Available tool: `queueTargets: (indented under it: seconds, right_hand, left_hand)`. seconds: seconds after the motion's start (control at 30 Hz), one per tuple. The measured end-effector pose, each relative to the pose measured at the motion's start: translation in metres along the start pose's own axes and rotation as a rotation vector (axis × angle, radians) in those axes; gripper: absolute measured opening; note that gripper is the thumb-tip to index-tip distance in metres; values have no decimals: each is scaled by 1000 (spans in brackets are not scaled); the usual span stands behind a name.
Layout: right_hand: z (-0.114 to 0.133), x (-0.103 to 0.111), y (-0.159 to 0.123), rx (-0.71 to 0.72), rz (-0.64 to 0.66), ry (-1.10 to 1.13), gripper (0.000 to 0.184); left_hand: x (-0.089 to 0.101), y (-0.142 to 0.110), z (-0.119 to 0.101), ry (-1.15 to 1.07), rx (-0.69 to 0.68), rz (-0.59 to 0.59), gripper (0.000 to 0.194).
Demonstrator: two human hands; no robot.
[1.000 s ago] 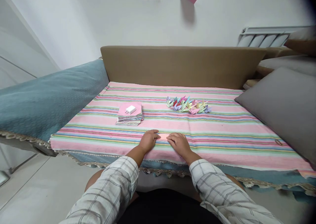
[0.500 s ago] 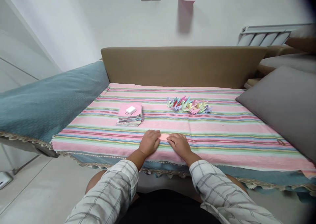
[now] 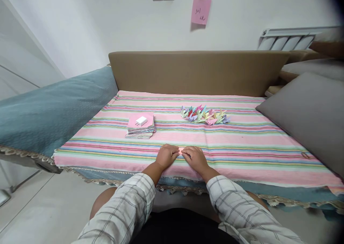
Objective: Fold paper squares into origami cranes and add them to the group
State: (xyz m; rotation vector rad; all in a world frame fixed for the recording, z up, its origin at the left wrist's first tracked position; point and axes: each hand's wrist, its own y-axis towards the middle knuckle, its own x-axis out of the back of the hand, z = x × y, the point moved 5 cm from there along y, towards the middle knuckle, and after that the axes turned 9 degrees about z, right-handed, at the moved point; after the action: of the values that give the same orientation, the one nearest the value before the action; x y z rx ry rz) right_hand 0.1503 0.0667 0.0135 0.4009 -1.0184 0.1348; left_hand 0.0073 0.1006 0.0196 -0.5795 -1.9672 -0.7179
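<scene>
Close together near the front of the striped cloth, my two hands meet over a small folded piece of pinkish-orange paper. Only a sliver of it shows between the fingertips. My left hand is closed, fingers pressed together on the paper's left end. From the right, my right hand pinches the other end, its fingers bent. Beyond them and a little right lies a cluster of small multicoloured folded paper cranes. To the left stands a stack of square paper with a white charger plug on top.
The brown sofa back rises behind the cloth. At the right lean grey cushions, with a small brownish ring near them. A blue covered armrest borders the left. A pink sticky note hangs on the wall.
My left hand has shifted right, closer to my right hand, so less of the paper shows. The wall note's lower edge has swung down, exposing its writing.
</scene>
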Motion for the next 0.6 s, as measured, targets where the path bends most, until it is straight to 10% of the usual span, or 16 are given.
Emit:
queueTargets:
  seconds: [0.6]
  right_hand:
    - [1, -2, -3, -3, -46, 2, 15]
  left_hand:
    - [-1, -9, -8, 30, -33, -107, 14]
